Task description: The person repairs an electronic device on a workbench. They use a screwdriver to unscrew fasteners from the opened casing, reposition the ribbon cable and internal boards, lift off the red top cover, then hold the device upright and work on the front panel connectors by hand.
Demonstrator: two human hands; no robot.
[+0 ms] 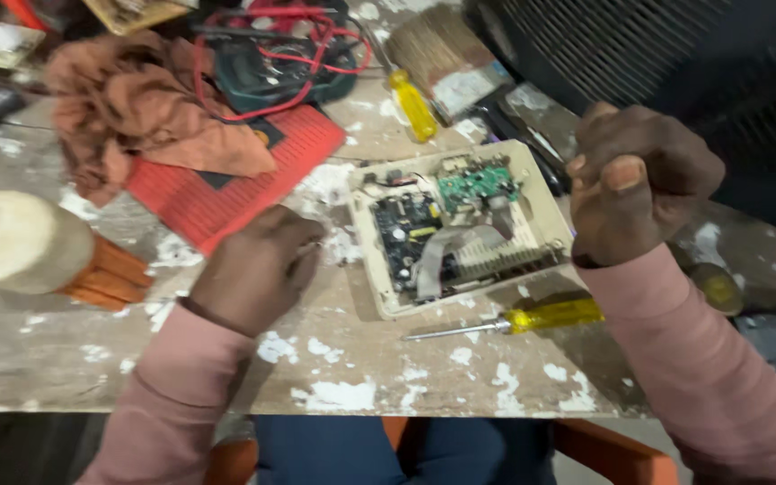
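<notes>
Nearest me, a yellow-handled screwdriver with a thin steel shaft (514, 321) lies on the paint-flecked wooden bench (343, 368), just below the opened beige plastic casing with bare circuit boards (456, 224). My left hand (258, 269) rests curled just left of that casing; I cannot tell whether it grips anything. My right hand (635, 184) is raised at the casing's right edge, fisted, its contents hidden. Beyond the casing lies a crumpled orange cloth (127, 103).
</notes>
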